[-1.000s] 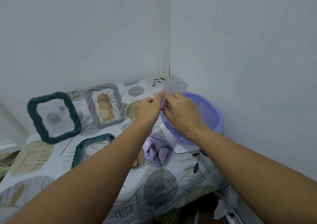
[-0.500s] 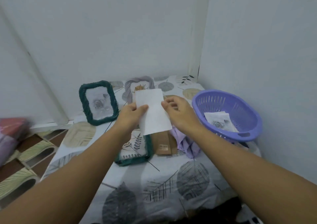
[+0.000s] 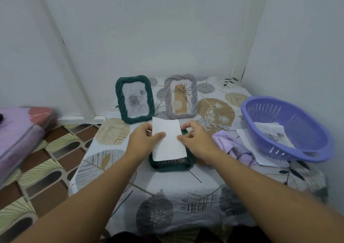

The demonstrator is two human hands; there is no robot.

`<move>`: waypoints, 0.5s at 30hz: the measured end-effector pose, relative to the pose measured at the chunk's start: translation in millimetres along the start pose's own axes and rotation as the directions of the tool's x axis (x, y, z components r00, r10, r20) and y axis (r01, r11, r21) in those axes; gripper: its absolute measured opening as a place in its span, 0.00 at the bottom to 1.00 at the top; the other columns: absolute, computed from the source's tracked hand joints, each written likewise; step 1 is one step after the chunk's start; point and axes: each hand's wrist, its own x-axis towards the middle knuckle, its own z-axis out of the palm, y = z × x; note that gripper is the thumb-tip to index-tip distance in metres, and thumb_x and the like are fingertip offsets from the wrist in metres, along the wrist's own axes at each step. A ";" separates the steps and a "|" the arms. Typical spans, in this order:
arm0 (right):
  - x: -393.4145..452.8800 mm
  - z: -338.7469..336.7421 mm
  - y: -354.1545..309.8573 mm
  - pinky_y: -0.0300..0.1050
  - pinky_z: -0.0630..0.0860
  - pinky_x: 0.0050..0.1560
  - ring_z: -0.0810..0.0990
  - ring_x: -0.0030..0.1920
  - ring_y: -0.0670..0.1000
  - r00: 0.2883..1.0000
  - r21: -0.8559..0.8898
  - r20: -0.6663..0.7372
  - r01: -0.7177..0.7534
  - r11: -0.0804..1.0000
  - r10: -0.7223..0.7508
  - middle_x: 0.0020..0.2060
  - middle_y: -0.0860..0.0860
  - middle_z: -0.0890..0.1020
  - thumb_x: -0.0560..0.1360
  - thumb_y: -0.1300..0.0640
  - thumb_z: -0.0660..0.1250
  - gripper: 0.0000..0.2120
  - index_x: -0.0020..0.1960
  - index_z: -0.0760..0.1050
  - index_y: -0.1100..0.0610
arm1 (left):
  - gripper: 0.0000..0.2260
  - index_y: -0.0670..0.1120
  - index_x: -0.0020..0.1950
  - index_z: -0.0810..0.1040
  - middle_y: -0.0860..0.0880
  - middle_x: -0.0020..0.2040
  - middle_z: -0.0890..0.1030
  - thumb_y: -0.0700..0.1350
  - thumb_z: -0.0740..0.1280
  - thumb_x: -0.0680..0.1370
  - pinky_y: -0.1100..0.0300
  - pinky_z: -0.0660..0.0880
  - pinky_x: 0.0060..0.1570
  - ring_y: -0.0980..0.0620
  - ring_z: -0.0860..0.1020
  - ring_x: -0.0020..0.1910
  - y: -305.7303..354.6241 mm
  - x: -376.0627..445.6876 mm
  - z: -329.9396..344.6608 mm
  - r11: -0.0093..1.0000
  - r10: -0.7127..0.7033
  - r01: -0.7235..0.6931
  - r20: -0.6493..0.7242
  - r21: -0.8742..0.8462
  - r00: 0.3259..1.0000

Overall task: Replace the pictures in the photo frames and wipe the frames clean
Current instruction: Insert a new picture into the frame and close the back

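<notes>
Pinching the white picture [image 3: 168,140] by its side edges, left hand [image 3: 142,143] and right hand [image 3: 195,142] hold it directly over the flat-lying green frame [image 3: 171,165], long axes roughly aligned, both hands equally near.

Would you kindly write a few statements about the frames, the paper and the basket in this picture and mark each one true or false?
1. Both hands hold the white sheet above the flat green frame. True: the left hand and the right hand pinch its side edges.
2. Two frames stand upright at the wall. True: the green upright frame and the grey frame.
3. The purple basket is empty. False: printed paper lies inside.
4. The lilac cloth covers the grey frame. False: it lies on the table beside the basket.
</notes>
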 end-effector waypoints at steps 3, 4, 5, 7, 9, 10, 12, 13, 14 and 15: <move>5.4 4.0 8.4 0.57 0.80 0.53 0.83 0.43 0.47 1.000 -0.089 -0.013 0.015 0.996 -0.017 0.37 0.40 0.84 0.75 0.45 0.71 0.08 0.51 0.73 0.39 | 0.10 0.53 0.46 0.76 0.51 0.38 0.79 0.50 0.77 0.75 0.58 0.71 0.35 0.52 0.78 0.37 -9.5 4.9 4.3 0.998 0.041 -0.040 -0.018 0.048 0.999; 6.2 4.4 11.1 0.56 0.80 0.53 0.82 0.43 0.46 1.000 -0.119 -0.015 0.024 0.993 -0.026 0.37 0.39 0.84 0.75 0.46 0.71 0.08 0.52 0.74 0.40 | 0.10 0.54 0.46 0.76 0.51 0.38 0.79 0.50 0.77 0.75 0.58 0.71 0.36 0.53 0.77 0.37 -12.1 6.5 5.2 0.997 0.052 -0.051 -0.016 0.049 0.999; 6.3 4.4 12.6 0.55 0.80 0.52 0.82 0.43 0.46 0.999 -0.147 -0.017 0.033 0.989 -0.035 0.36 0.39 0.83 0.76 0.46 0.70 0.07 0.52 0.75 0.41 | 0.10 0.55 0.48 0.76 0.50 0.39 0.80 0.49 0.77 0.75 0.58 0.71 0.37 0.52 0.77 0.38 -15.0 8.3 6.0 0.997 0.060 -0.060 -0.012 0.050 0.998; 6.4 3.9 15.2 0.52 0.80 0.52 0.82 0.43 0.45 0.999 -0.204 -0.017 0.045 0.978 -0.050 0.36 0.41 0.83 0.76 0.47 0.71 0.08 0.55 0.77 0.43 | 0.11 0.55 0.52 0.77 0.48 0.41 0.82 0.49 0.77 0.75 0.58 0.73 0.40 0.50 0.79 0.41 -22.6 10.8 6.8 0.995 0.074 -0.074 0.007 0.067 0.997; 6.0 3.8 16.1 0.49 0.79 0.51 0.81 0.42 0.43 0.997 -0.259 -0.008 0.069 0.963 -0.074 0.35 0.42 0.82 0.78 0.48 0.71 0.09 0.58 0.78 0.46 | 0.13 0.54 0.57 0.77 0.48 0.42 0.82 0.50 0.77 0.75 0.59 0.74 0.42 0.51 0.79 0.42 -29.8 9.8 7.3 0.990 0.093 -0.095 0.028 0.108 0.995; 5.7 4.2 16.0 0.48 0.79 0.51 0.80 0.42 0.43 0.996 -0.274 -0.005 0.083 0.958 -0.088 0.35 0.42 0.81 0.78 0.49 0.71 0.10 0.59 0.79 0.46 | 0.14 0.54 0.59 0.78 0.49 0.42 0.82 0.50 0.77 0.75 0.60 0.74 0.43 0.51 0.79 0.42 -33.3 8.6 7.8 0.987 0.104 -0.108 0.033 0.123 0.994; 5.8 5.1 17.9 0.48 0.78 0.52 0.80 0.42 0.43 0.995 -0.273 -0.010 0.095 0.957 -0.101 0.34 0.41 0.80 0.77 0.49 0.71 0.10 0.59 0.80 0.47 | 0.16 0.53 0.60 0.79 0.50 0.41 0.82 0.49 0.77 0.75 0.61 0.73 0.42 0.53 0.78 0.40 -39.8 6.0 8.9 0.983 0.134 -0.135 0.021 0.127 0.991; 5.8 6.0 19.6 0.48 0.78 0.52 0.80 0.43 0.43 0.995 -0.267 -0.012 0.093 0.959 -0.100 0.35 0.41 0.80 0.77 0.49 0.71 0.10 0.58 0.80 0.46 | 0.16 0.53 0.61 0.79 0.51 0.40 0.82 0.49 0.77 0.75 0.62 0.73 0.41 0.54 0.77 0.39 -42.5 5.2 9.4 0.981 0.148 -0.148 0.008 0.122 0.989; 5.4 6.5 20.9 0.49 0.78 0.53 0.80 0.43 0.43 0.995 -0.264 -0.011 0.092 0.960 -0.098 0.36 0.42 0.81 0.77 0.49 0.71 0.10 0.58 0.80 0.46 | 0.17 0.54 0.61 0.79 0.51 0.39 0.82 0.49 0.77 0.75 0.62 0.73 0.41 0.55 0.77 0.38 -44.1 4.7 9.8 0.980 0.161 -0.159 -0.005 0.118 0.987; 5.2 7.1 22.3 0.49 0.78 0.53 0.80 0.44 0.43 0.995 -0.263 -0.011 0.092 0.960 -0.098 0.36 0.42 0.81 0.77 0.49 0.71 0.10 0.58 0.80 0.46 | 0.18 0.54 0.62 0.78 0.52 0.39 0.82 0.49 0.78 0.74 0.62 0.73 0.41 0.56 0.76 0.37 -45.3 4.4 10.3 0.979 0.170 -0.167 -0.016 0.116 0.985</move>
